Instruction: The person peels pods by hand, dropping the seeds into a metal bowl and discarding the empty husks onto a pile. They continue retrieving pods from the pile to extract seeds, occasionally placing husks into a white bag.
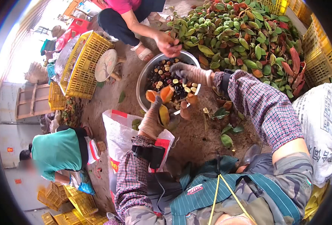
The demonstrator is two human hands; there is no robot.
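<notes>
orange pod (161,93) in left hand (152,119), right hand (188,72) over bowl (140,84), grip unclear

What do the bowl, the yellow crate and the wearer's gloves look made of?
Bowl: metal, likely steel or aluminium; dull grey sheen, thin rim. Yellow crate: moulded plastic; uniform colour, lattice walls. Left hand, holding an orange pod, and right hand wear what looks like knitted fabric: ribbed cuffs, soiled.
</notes>
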